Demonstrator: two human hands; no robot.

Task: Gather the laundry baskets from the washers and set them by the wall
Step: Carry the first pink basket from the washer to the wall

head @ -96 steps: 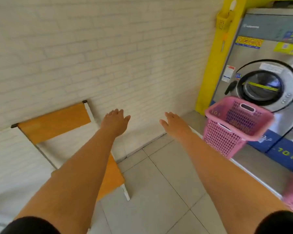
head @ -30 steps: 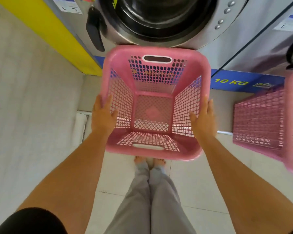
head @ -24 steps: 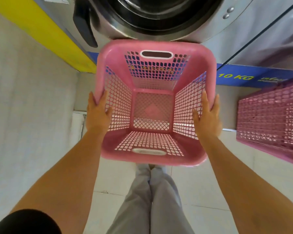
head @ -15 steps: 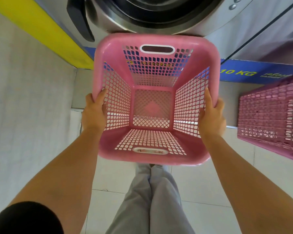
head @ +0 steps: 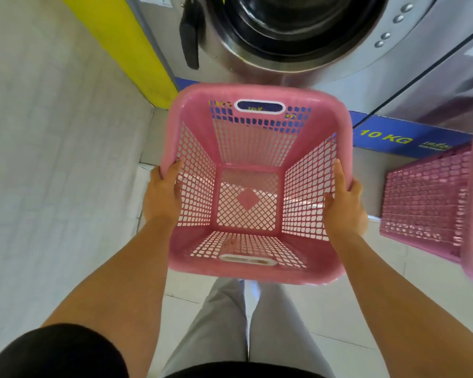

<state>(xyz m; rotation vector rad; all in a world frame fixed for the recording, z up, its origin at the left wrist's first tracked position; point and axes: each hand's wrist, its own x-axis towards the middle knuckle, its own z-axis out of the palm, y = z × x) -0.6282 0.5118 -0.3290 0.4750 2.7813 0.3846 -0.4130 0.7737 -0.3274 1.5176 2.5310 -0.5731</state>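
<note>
I hold the empty pink basket (head: 257, 274) with my left hand (head: 161, 197) and right hand (head: 344, 208); washer (head: 298, 36) at twelve o'clock, second basket (head: 432, 203) at three.

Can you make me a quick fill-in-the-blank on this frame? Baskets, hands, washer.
1. The held basket is coloured ____.
2. The left hand and right hand each have a grip on opposite ____ of that basket.
3. Inside, the held basket is ____.
4. The blue strip under the washer reads "10 ____".

Missing words: pink; sides; empty; KG
</note>
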